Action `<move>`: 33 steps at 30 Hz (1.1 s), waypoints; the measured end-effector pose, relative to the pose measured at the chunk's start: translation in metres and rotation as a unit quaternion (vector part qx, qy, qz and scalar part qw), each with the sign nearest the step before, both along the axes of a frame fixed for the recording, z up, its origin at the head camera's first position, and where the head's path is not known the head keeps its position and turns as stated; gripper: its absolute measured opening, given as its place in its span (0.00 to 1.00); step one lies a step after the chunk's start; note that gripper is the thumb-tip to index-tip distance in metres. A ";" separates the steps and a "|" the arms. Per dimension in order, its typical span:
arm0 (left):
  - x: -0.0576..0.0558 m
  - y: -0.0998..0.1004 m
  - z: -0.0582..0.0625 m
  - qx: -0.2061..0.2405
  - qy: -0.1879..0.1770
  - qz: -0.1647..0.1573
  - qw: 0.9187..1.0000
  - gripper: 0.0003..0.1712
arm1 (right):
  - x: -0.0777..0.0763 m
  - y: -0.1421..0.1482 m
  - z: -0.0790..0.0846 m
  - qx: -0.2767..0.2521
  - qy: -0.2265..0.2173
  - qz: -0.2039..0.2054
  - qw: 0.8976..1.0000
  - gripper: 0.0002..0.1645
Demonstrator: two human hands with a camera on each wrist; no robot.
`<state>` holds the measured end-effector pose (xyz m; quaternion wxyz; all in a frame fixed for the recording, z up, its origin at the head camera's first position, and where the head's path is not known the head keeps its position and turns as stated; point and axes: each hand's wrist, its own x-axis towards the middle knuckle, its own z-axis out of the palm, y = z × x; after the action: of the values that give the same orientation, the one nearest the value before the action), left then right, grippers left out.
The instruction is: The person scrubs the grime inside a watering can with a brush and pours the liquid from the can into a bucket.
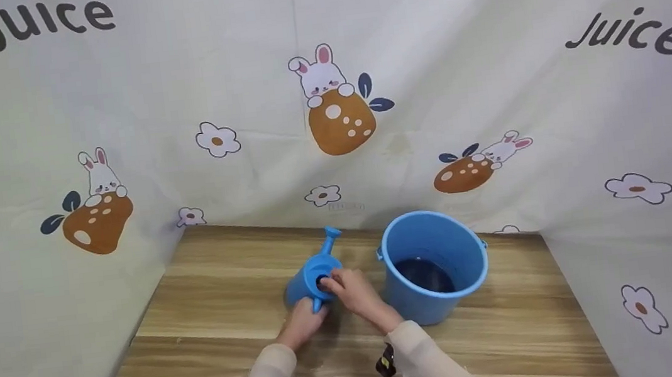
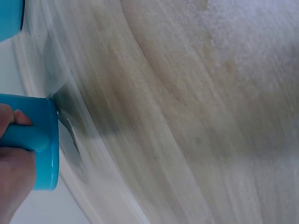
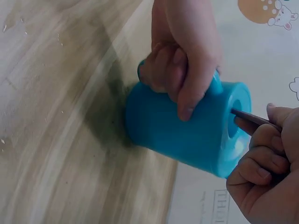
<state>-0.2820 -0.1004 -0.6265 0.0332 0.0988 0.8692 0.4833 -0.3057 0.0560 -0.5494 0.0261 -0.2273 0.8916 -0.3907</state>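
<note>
In the head view a blue watering can stands at the middle of the wooden table, its spout pointing to the back. My left hand grips the can's handle, its fingers curled round it in the right wrist view. At the can's top opening is my right hand. Its thumb and fingers pinch a thin dark piece, whose far end reaches into the opening; its kind cannot be made out. Part of the can with its handle also shows in the left wrist view. The can's inside is mostly hidden.
A large blue bucket stands right of the can, dark at its bottom. Wet spots lie on the wooden table near its front. Behind and at both sides hangs a pale cloth printed with rabbits and flowers.
</note>
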 end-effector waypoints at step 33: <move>0.001 0.003 -0.002 -0.017 0.005 0.014 1.000 0.21 | 0.005 0.007 0.012 -0.146 -0.115 -0.070 0.980 0.17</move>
<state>-0.2811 -0.0975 -0.6281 0.0242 0.0884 0.8785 0.4688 -0.3011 0.0631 -0.5369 0.0678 -0.1196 0.8297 -0.5410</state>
